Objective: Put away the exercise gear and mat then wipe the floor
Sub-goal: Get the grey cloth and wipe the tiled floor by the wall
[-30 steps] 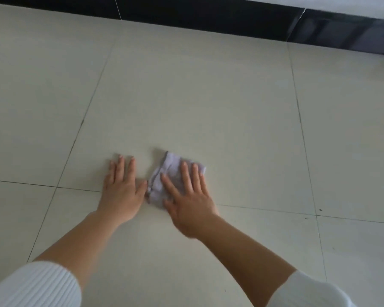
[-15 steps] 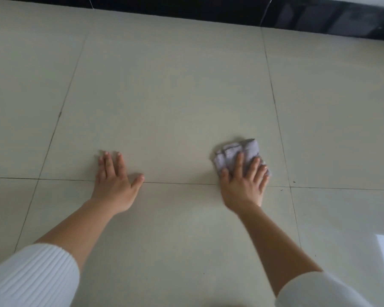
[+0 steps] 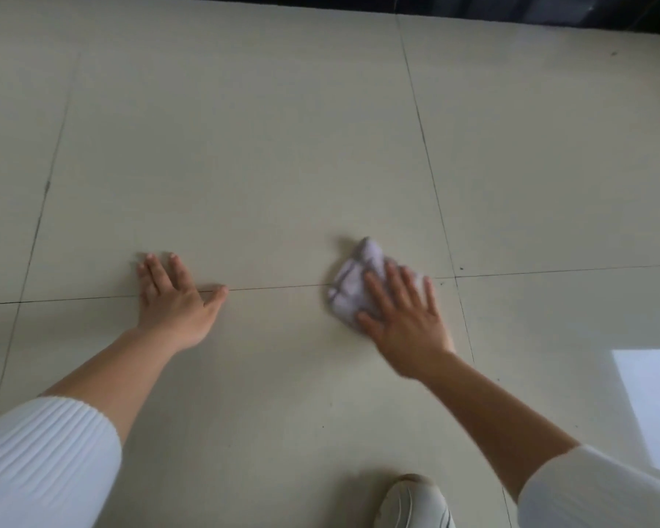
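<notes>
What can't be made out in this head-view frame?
Head view:
1. Part of the crumpled pale lilac cloth is hidden under the right hand, which is motion-blurred.
2. The white shoe is cut off by the bottom edge.
3. The dark glossy band is cut off by the top edge and cannot be identified.

Crumpled lilac cloth [image 3: 353, 285], flat on pale tiled floor [image 3: 244, 146]
</notes>
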The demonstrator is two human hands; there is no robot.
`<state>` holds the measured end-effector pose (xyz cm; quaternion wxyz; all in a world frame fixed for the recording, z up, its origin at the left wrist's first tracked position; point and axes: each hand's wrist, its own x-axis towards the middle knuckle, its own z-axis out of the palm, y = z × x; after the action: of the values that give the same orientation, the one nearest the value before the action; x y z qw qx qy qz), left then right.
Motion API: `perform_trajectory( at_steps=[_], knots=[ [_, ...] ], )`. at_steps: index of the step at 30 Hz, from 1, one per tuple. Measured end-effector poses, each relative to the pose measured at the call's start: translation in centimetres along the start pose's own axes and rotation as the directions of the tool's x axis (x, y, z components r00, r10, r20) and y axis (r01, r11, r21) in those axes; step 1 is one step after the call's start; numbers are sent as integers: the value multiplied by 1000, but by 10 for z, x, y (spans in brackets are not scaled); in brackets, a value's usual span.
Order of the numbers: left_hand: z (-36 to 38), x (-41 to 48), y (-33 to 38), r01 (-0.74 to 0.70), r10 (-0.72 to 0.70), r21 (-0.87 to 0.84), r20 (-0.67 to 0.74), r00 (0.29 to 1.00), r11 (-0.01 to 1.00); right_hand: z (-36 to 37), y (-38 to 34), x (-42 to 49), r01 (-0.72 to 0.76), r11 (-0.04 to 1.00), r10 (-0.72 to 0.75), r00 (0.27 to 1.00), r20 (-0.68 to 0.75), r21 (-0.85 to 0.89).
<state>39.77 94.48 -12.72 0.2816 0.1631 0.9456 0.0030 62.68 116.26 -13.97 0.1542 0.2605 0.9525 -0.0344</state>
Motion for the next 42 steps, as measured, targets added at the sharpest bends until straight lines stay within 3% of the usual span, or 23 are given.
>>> perform_trajectory(
  at_steps=[4,7,11,14,17,20,22,23,25,28,31,34,36,39,42],
  knots=[
    [3,-4,2,-6,6,-10,-13,1000,1000,-13,46,-4,-431,889,413,900,139,152],
    [5,-4,2,-5,5,-16,-22,1000,1000,-8,18,-11,-505,819,486,863,137,275],
    [6,-3,3,-6,6,2,-26,1000,1000,-5,-38,-39,-224,942,192,971,145,249],
    [7,-4,3,-5,5,13,-38,999,1000,4,-74,-66,40,983,-53,996,66,182],
    [7,-4,4,-9,10,12,-52,999,1000,18,-103,-85,298,945,-304,952,30,134],
    [5,-3,5,2,-2,-1,-36,999,1000,26,-119,-92,525,845,-532,845,57,102],
    [2,-1,7,17,-17,-1,-20,1000,1000,29,-111,-83,610,790,-613,789,40,62],
    [1,-1,8,27,-27,-1,-8,1000,1000,31,-102,-74,600,798,-603,796,47,59],
    [-3,-1,10,42,-42,1,12,999,999,25,-78,-53,459,883,-462,887,12,95],
    [-3,-3,9,29,-29,20,-7,1000,999,5,-26,-15,89,992,-85,995,-50,85],
    [-1,-5,6,10,-9,46,-28,1000,999,-13,11,18,-294,943,287,956,67,157],
    [-1,-4,5,2,2,87,-46,999,996,-20,-12,40,-455,840,437,890,129,295],
    [-4,-3,5,-7,16,130,-73,997,991,-11,-50,39,-366,876,371,927,47,315],
    [-7,-2,4,-13,32,166,-110,993,986,2,-110,17,-35,970,67,990,-125,242],
    [-2,-3,-1,-33,57,126,-193,980,992,3,-142,-11,289,945,-284,957,-52,157]
  ],
)
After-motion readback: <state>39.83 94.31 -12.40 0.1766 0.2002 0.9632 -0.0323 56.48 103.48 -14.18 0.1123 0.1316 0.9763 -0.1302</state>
